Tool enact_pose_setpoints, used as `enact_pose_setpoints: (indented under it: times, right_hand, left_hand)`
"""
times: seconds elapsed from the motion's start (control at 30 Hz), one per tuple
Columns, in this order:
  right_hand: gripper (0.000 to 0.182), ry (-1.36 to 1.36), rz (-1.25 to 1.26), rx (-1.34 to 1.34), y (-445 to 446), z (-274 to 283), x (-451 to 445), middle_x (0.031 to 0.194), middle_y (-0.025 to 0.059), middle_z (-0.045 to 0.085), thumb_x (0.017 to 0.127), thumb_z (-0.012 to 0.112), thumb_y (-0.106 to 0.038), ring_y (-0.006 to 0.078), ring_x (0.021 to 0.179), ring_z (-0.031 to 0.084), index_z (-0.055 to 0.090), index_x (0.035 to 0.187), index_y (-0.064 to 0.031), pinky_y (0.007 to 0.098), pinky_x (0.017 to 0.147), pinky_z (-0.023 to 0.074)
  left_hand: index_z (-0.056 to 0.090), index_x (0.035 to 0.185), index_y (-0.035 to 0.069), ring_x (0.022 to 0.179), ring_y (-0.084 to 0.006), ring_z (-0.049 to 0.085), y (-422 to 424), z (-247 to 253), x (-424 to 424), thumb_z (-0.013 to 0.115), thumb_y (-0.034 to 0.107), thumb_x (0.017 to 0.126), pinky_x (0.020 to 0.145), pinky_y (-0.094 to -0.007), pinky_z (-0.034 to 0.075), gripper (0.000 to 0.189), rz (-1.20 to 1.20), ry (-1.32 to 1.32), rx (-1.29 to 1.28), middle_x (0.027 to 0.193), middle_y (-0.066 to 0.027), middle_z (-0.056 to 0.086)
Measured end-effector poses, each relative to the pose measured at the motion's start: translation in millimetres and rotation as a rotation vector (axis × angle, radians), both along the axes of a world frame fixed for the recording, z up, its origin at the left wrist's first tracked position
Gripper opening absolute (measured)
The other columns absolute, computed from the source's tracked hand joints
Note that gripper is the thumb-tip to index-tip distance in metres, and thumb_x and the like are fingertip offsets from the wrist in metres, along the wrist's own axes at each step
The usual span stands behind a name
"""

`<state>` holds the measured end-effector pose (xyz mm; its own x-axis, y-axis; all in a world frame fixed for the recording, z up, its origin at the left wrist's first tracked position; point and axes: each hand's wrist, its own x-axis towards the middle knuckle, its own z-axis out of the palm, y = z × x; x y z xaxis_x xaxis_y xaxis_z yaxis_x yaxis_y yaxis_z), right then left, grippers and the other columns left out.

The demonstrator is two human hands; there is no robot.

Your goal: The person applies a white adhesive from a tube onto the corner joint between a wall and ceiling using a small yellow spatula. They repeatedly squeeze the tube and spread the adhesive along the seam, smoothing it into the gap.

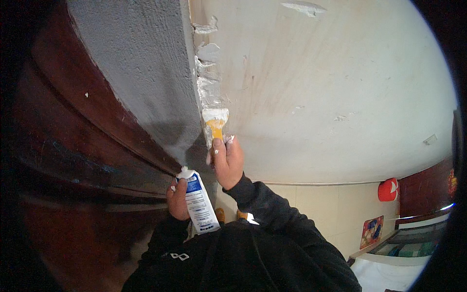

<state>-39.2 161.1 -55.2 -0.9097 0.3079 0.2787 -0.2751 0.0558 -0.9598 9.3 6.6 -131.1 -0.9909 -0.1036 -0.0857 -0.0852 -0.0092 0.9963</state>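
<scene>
My right hand (pixel 230 160) grips a putty knife (pixel 216 124) by its yellow handle. White paste coats its blade, which lies against the edge of the white wall (pixel 310 91). Above the blade runs a strip of uneven white filler (pixel 209 87) along the corner where that wall meets a rough grey cement surface (pixel 146 47). Lower and to the left, my left hand (pixel 178 200) holds a white and blue squeeze tube (pixel 200 208), nozzle upward, with printing on its side. Dabs of white paste stick to fingers of both hands.
A dark red-brown wooden door (pixel 91 138) stands on the left beyond the cement. Chipped patches (pixel 304 7) mark the white wall. On the tiled floor (pixel 321 204) at the right are a red object (pixel 387 189) and a colourful picture mat (pixel 372 232), near a glass-topped piece of furniture (pixel 405 241).
</scene>
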Motion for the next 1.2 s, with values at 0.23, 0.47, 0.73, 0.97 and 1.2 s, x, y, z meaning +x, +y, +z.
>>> enact_pose_setpoints:
  times: [0.23,0.47,0.73,0.97,1.2]
  right_hand:
    - [0.016,0.190,-0.082,0.042,8.1,34.6,-31.1,0.059,0.0058,0.051,0.094,0.044,-0.014,0.0129,0.047,0.048,0.044,0.085,-0.0008,0.0263,0.045,0.0377]
    - [0.017,-0.038,-0.129,0.204,15.6,-25.0,-55.7,0.067,0.0218,0.055,0.090,0.046,-0.015,0.0394,0.062,0.054,0.045,0.087,0.0020,0.0430,0.056,0.0413]
    - [0.019,-0.244,-0.082,0.343,28.5,-159.5,-22.0,0.069,0.0222,0.054,0.090,0.046,-0.016,0.0400,0.065,0.054,0.046,0.087,0.0021,0.0427,0.056,0.0412]
    - [0.018,0.049,-0.012,0.019,19.9,-57.1,-20.6,0.059,0.0060,0.050,0.094,0.044,-0.017,0.0124,0.046,0.047,0.048,0.087,-0.0007,0.0272,0.045,0.0386]
    - [0.022,-0.224,-0.053,0.112,5.8,-111.4,-59.7,0.065,0.0130,0.051,0.092,0.046,-0.018,0.0201,0.057,0.051,0.046,0.081,0.0011,0.0339,0.053,0.0401]
  left_hand:
    - [0.054,0.103,0.002,0.067,-0.0150,0.060,1.3,17.4,-1.9,0.048,0.030,0.089,0.059,-0.0284,0.050,0.032,0.020,-0.182,0.329,0.079,-0.0078,0.060]
    - [0.055,0.101,0.003,0.066,-0.0136,0.059,3.5,17.0,-3.5,0.050,0.031,0.088,0.058,-0.0273,0.049,0.032,0.036,-0.201,0.358,0.079,-0.0061,0.060]
    - [0.056,0.100,0.004,0.065,-0.0116,0.058,-5.7,12.9,-4.3,0.053,0.034,0.086,0.058,-0.0254,0.048,0.033,-0.079,-0.185,0.403,0.076,-0.0036,0.060]
    - [0.055,0.103,0.004,0.068,-0.0114,0.058,-11.3,11.8,-1.9,0.052,0.035,0.086,0.062,-0.0257,0.048,0.036,-0.018,-0.327,0.311,0.081,-0.0040,0.060]
    - [0.055,0.104,0.003,0.070,-0.0112,0.057,-3.5,16.2,-0.8,0.051,0.036,0.088,0.063,-0.0258,0.047,0.037,0.097,-0.316,0.187,0.081,-0.0050,0.060]
